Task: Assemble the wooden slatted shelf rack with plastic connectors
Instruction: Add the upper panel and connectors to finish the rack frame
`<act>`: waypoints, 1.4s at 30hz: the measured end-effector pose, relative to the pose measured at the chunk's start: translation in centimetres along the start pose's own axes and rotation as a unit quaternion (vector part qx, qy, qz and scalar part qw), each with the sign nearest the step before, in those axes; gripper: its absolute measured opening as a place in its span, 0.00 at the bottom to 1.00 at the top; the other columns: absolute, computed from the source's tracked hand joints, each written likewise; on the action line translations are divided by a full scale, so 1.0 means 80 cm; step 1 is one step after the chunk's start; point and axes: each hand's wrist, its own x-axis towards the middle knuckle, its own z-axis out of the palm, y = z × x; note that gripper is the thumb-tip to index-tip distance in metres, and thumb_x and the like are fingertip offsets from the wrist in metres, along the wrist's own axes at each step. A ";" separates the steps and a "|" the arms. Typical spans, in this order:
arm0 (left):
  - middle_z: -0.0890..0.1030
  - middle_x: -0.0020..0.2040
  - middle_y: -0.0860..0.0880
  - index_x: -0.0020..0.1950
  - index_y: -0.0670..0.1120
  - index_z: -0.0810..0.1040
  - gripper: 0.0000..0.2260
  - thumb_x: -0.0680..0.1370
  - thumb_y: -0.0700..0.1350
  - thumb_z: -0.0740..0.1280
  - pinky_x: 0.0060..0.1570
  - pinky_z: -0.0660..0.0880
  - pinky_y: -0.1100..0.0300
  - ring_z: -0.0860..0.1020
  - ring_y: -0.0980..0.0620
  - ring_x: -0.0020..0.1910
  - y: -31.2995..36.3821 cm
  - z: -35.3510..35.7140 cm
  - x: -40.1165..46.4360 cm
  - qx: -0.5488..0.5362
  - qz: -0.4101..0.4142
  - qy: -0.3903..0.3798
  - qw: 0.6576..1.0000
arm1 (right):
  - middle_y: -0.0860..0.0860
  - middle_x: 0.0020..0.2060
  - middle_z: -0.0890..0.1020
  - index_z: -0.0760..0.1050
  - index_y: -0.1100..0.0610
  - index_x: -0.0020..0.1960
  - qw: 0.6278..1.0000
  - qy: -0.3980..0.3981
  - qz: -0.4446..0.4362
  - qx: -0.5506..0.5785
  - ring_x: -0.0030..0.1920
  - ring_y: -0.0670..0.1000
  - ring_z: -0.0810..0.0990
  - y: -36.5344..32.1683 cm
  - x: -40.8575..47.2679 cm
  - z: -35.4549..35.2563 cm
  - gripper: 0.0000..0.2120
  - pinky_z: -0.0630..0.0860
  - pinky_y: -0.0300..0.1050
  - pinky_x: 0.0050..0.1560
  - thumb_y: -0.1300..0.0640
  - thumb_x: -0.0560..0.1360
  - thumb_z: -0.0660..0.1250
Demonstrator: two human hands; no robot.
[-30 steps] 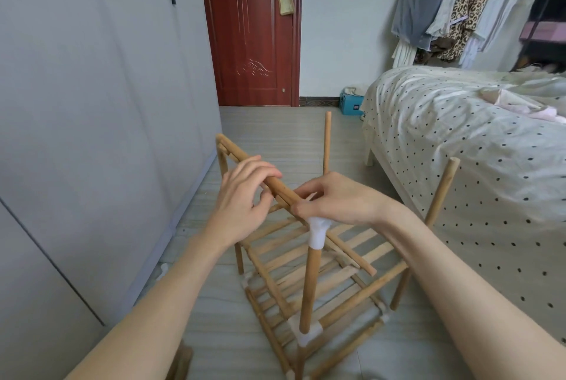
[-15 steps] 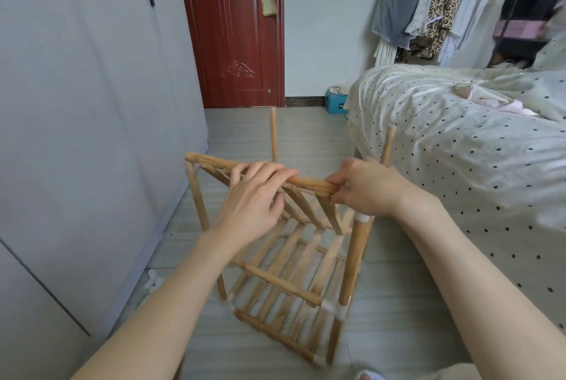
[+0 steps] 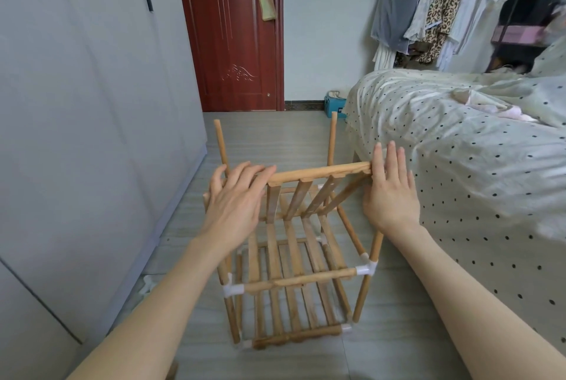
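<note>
While the rack (image 3: 294, 260) stands on the floor (image 3: 398, 333) beside the bed (image 3: 459, 165), both grips, left hand (image 3: 235, 202) and right hand (image 3: 390, 192), lie spread on the tilted top shelf (image 3: 321, 172), which should be pressed down evenly onto both near posts.

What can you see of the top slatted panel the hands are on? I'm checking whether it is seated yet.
The top slatted panel is pale bare wood: a round front rail with flat slats running back from it. It sits tilted, slats sloping down and away, above two lower slatted shelves joined by white plastic connectors. The left hand lies over the rail's left end, the right hand presses flat against its right end. Two far posts rise bare above it. Whether its ends are seated cannot be told.
</note>
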 end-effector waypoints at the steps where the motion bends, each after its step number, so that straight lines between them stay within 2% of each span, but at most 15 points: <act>1: 0.74 0.65 0.47 0.72 0.47 0.67 0.23 0.77 0.37 0.63 0.67 0.58 0.42 0.68 0.45 0.68 -0.003 0.000 0.000 0.002 0.004 -0.012 1.000 | 0.57 0.76 0.42 0.37 0.56 0.76 1.000 0.005 0.006 0.001 0.76 0.56 0.38 -0.003 -0.001 0.002 0.33 0.45 0.56 0.75 0.57 0.78 0.53; 5: 0.54 0.77 0.50 0.78 0.53 0.45 0.29 0.80 0.43 0.57 0.72 0.43 0.46 0.48 0.48 0.76 -0.021 -0.001 -0.004 0.010 -0.002 -0.130 0.991 | 0.60 0.76 0.43 0.39 0.60 0.76 0.999 0.013 -0.018 -0.030 0.75 0.60 0.39 -0.024 -0.018 0.005 0.34 0.42 0.56 0.75 0.56 0.78 0.55; 7: 0.49 0.78 0.49 0.77 0.54 0.42 0.31 0.81 0.43 0.57 0.73 0.40 0.45 0.44 0.49 0.76 -0.022 -0.004 -0.005 0.011 0.001 -0.155 0.988 | 0.60 0.76 0.44 0.41 0.60 0.76 0.997 -0.003 -0.057 -0.053 0.75 0.61 0.40 -0.043 -0.035 0.004 0.35 0.39 0.55 0.74 0.57 0.78 0.57; 10: 0.52 0.77 0.48 0.77 0.53 0.47 0.30 0.80 0.41 0.58 0.73 0.41 0.44 0.46 0.49 0.76 -0.014 -0.017 -0.010 0.002 0.008 -0.135 0.991 | 0.59 0.76 0.50 0.49 0.61 0.76 0.989 -0.010 -0.134 -0.058 0.76 0.58 0.46 -0.089 -0.062 -0.011 0.33 0.41 0.57 0.73 0.57 0.76 0.60; 12: 0.55 0.77 0.48 0.77 0.53 0.55 0.28 0.79 0.40 0.59 0.73 0.44 0.44 0.49 0.48 0.76 -0.011 -0.032 -0.015 -0.012 0.010 -0.100 0.995 | 0.61 0.70 0.68 0.65 0.63 0.70 0.983 0.025 -0.182 -0.014 0.71 0.61 0.64 -0.128 -0.081 -0.022 0.27 0.57 0.59 0.71 0.61 0.73 0.64; 13: 0.58 0.76 0.48 0.75 0.52 0.59 0.26 0.79 0.39 0.60 0.73 0.46 0.45 0.51 0.47 0.76 -0.012 -0.040 -0.018 -0.022 0.008 -0.080 0.997 | 0.61 0.62 0.75 0.71 0.64 0.65 0.978 0.041 -0.203 0.019 0.63 0.62 0.73 -0.147 -0.091 -0.025 0.22 0.68 0.58 0.63 0.62 0.71 0.66; 14: 0.60 0.75 0.47 0.74 0.50 0.62 0.24 0.78 0.39 0.60 0.72 0.50 0.46 0.54 0.46 0.75 -0.014 -0.049 -0.022 -0.039 0.001 -0.063 0.997 | 0.60 0.53 0.79 0.75 0.64 0.58 0.972 0.048 -0.224 0.047 0.54 0.61 0.78 -0.165 -0.101 -0.026 0.17 0.75 0.55 0.53 0.63 0.69 0.67; 15: 0.62 0.74 0.47 0.73 0.49 0.65 0.23 0.78 0.39 0.61 0.71 0.53 0.46 0.56 0.46 0.74 -0.019 -0.058 -0.028 -0.059 -0.012 -0.055 0.997 | 0.59 0.47 0.80 0.76 0.64 0.54 0.967 0.031 -0.244 0.066 0.48 0.61 0.79 -0.181 -0.110 -0.026 0.13 0.76 0.53 0.45 0.63 0.69 0.67; 16: 0.63 0.73 0.47 0.72 0.49 0.66 0.22 0.78 0.39 0.61 0.70 0.56 0.47 0.58 0.46 0.73 -0.027 -0.065 -0.035 -0.078 -0.029 -0.053 0.995 | 0.59 0.46 0.79 0.76 0.63 0.54 0.962 -0.009 -0.264 0.073 0.47 0.61 0.79 -0.198 -0.119 -0.024 0.11 0.75 0.52 0.44 0.63 0.71 0.65; 20: 0.68 0.69 0.45 0.71 0.46 0.67 0.20 0.78 0.39 0.61 0.68 0.62 0.51 0.65 0.46 0.68 -0.085 -0.079 -0.083 -0.114 -0.102 -0.092 0.984 | 0.56 0.60 0.74 0.65 0.58 0.66 0.931 -0.179 -0.313 0.055 0.60 0.59 0.74 -0.247 -0.135 0.015 0.17 0.71 0.51 0.54 0.56 0.79 0.54; 24: 0.72 0.64 0.42 0.68 0.42 0.70 0.18 0.78 0.38 0.62 0.64 0.64 0.53 0.69 0.42 0.64 -0.156 -0.055 -0.163 -0.107 -0.188 -0.141 0.966 | 0.56 0.63 0.72 0.62 0.57 0.69 0.894 -0.289 -0.343 0.015 0.62 0.59 0.72 -0.278 -0.140 0.075 0.18 0.70 0.51 0.56 0.54 0.81 0.53; 27: 0.73 0.64 0.41 0.67 0.41 0.71 0.17 0.77 0.38 0.62 0.63 0.67 0.53 0.71 0.42 0.63 -0.196 -0.009 -0.235 -0.122 -0.260 -0.190 0.939 | 0.57 0.66 0.70 0.61 0.57 0.70 0.860 -0.379 -0.342 0.002 0.65 0.59 0.70 -0.303 -0.140 0.132 0.19 0.69 0.50 0.57 0.53 0.81 0.53; 31: 0.70 0.68 0.43 0.70 0.43 0.68 0.18 0.79 0.39 0.60 0.65 0.63 0.57 0.68 0.44 0.66 -0.232 0.075 -0.321 -0.155 -0.328 -0.272 0.891 | 0.57 0.67 0.68 0.59 0.57 0.72 0.837 -0.456 -0.300 0.034 0.65 0.59 0.69 -0.337 -0.152 0.230 0.21 0.69 0.51 0.58 0.52 0.81 0.52; 38: 0.61 0.73 0.45 0.75 0.46 0.58 0.22 0.80 0.42 0.56 0.66 0.64 0.52 0.64 0.44 0.70 -0.292 0.195 -0.426 -0.152 -0.426 -0.409 0.793 | 0.55 0.73 0.62 0.50 0.55 0.76 0.787 -0.577 -0.214 0.036 0.70 0.58 0.63 -0.368 -0.191 0.416 0.25 0.65 0.53 0.67 0.51 0.82 0.51; 42: 0.54 0.75 0.43 0.77 0.46 0.51 0.27 0.80 0.42 0.58 0.68 0.63 0.49 0.60 0.43 0.72 -0.314 0.243 -0.466 -0.140 -0.450 -0.443 0.763 | 0.51 0.77 0.45 0.42 0.49 0.77 0.766 -0.609 -0.205 -0.016 0.76 0.56 0.45 -0.346 -0.221 0.486 0.27 0.54 0.58 0.72 0.51 0.82 0.51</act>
